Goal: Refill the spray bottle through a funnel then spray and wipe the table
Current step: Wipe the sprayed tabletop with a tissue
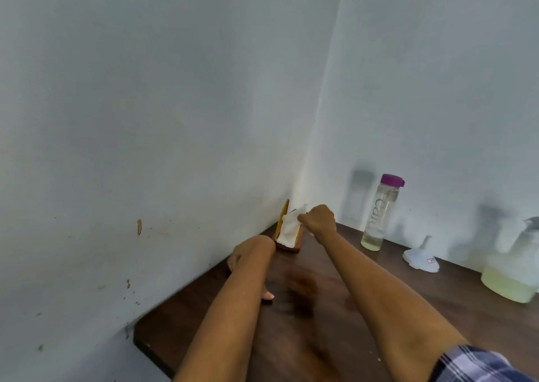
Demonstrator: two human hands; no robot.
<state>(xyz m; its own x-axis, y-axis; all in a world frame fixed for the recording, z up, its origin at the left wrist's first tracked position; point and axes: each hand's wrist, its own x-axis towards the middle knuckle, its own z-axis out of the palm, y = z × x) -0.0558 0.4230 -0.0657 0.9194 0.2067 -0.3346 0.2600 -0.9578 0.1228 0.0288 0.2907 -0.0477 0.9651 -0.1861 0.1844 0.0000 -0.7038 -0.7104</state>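
My right hand [318,219] pinches a white tissue [288,227] that sticks up out of an orange tissue holder [284,237] in the far corner of the dark wooden table [408,294]. My left hand [243,257] lies bent at the wrist near the table's left edge, beside the holder, mostly hidden by my forearm. A white funnel [421,257] lies upside down on the table at the right. The spray bottle [516,270], with pale yellow liquid, stands at the far right, cut off by the frame edge.
A tall clear bottle [379,215] with a purple cap and a little yellowish liquid stands by the right wall. Walls close the table in at the left and back. A wet-looking dark patch [303,291] lies between my forearms.
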